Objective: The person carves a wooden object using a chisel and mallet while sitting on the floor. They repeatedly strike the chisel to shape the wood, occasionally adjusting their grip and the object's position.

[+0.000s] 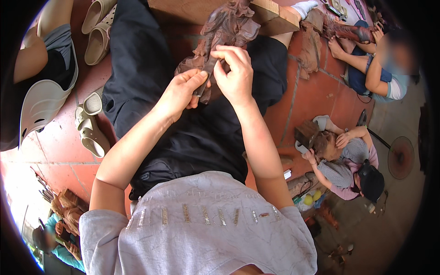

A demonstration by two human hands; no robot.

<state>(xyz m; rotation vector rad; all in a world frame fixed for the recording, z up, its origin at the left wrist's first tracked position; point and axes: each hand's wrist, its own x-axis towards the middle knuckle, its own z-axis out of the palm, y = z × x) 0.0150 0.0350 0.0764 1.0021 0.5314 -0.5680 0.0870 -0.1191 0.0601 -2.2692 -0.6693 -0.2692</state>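
Carved figure (231,27) rests near a wooden block (280,23), clogs (96,45) farther left.

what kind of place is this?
Probably a wood-carving workshop: a dark carved figure at top centre, a reddish-brown carving by the worker at upper right, and a lighter brown carving at lower left.
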